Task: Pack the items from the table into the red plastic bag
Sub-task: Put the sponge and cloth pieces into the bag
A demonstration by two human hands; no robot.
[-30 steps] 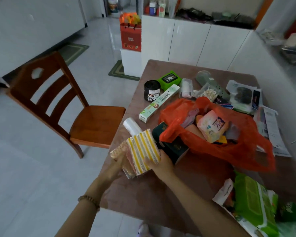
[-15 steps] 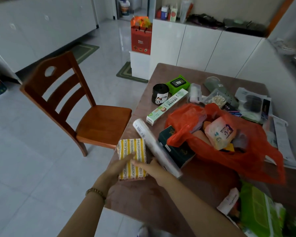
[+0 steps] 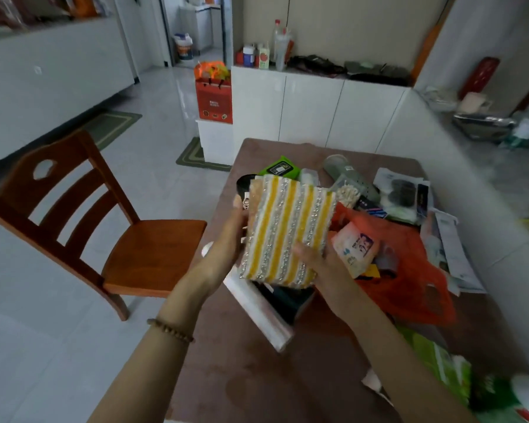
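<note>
Both hands hold a yellow-and-white striped pack of sponges (image 3: 287,230) up above the brown table (image 3: 257,377). My left hand (image 3: 229,239) grips its left edge and my right hand (image 3: 315,261) grips its lower right corner. The red plastic bag (image 3: 409,270) lies open just to the right, with a pale wipes packet (image 3: 353,248) and other items inside. Under the pack lie a white roll (image 3: 257,309) and a dark green box (image 3: 290,300). The pack hides much of a black jar (image 3: 244,185).
At the far side of the table lie a green pack (image 3: 278,169), a cotton swab box (image 3: 347,192), a grey bottle (image 3: 345,169) and papers (image 3: 452,248). Green packets (image 3: 449,370) sit at the near right. A wooden chair (image 3: 83,227) stands left of the table.
The striped pack, lying flat on the table half a second ago, is now lifted off it and held upright, closer to the red bag. The camera has tilted up.
</note>
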